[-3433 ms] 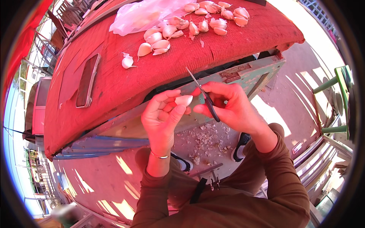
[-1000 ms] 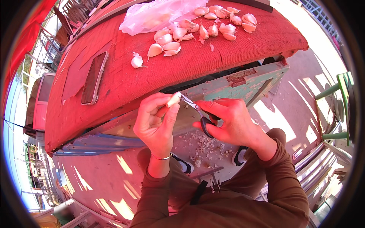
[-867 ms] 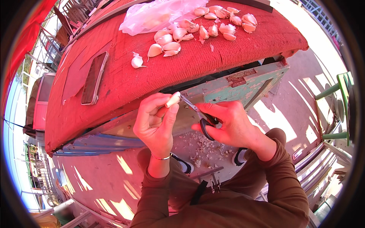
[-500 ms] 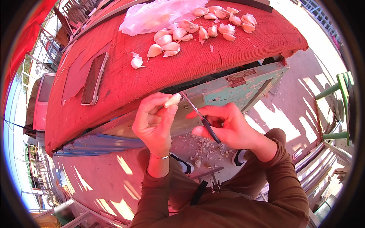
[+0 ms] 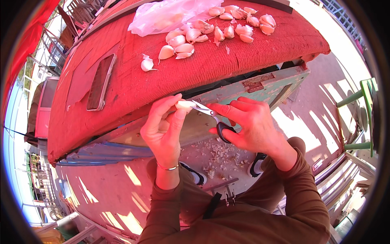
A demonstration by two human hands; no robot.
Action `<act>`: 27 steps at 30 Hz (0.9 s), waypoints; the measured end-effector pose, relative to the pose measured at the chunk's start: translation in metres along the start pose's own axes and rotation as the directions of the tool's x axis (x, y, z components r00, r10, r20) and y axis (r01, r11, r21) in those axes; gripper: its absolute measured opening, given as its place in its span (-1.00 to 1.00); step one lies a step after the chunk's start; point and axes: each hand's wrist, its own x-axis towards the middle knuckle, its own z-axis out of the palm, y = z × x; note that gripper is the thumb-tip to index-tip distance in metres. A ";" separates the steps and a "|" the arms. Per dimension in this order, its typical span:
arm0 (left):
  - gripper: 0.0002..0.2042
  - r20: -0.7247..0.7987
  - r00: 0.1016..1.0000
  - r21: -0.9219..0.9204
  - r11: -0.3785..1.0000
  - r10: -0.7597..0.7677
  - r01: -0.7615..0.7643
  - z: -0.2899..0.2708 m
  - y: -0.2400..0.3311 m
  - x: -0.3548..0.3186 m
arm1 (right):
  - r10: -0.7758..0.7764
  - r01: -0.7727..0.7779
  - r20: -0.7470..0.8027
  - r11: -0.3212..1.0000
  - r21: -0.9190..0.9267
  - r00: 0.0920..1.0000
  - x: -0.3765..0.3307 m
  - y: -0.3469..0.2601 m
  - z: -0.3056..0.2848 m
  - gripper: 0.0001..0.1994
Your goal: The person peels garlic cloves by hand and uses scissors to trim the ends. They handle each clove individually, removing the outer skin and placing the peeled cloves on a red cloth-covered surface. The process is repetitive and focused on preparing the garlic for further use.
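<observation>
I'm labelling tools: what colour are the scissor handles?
The handles look black, clearest in the head view.

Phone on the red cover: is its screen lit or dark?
Dark. The phone lies face up, with no glowing display; whether it is powered off, I cannot tell.

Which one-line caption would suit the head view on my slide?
Left hand pinching a garlic clove, right hand holding scissors at its end, with more cloves on a red cover.

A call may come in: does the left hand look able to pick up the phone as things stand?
Probably not right now: the left hand is pinching a garlic clove at the tips of the scissors. Yet nothing appears to lie between it and the phone.
</observation>
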 end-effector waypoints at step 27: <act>-0.79 0.188 0.982 -0.063 0.997 -0.024 0.036 -0.009 0.001 0.003 | 0.386 -0.327 0.076 0.642 0.693 0.919 -0.001 -0.005 0.005 -0.66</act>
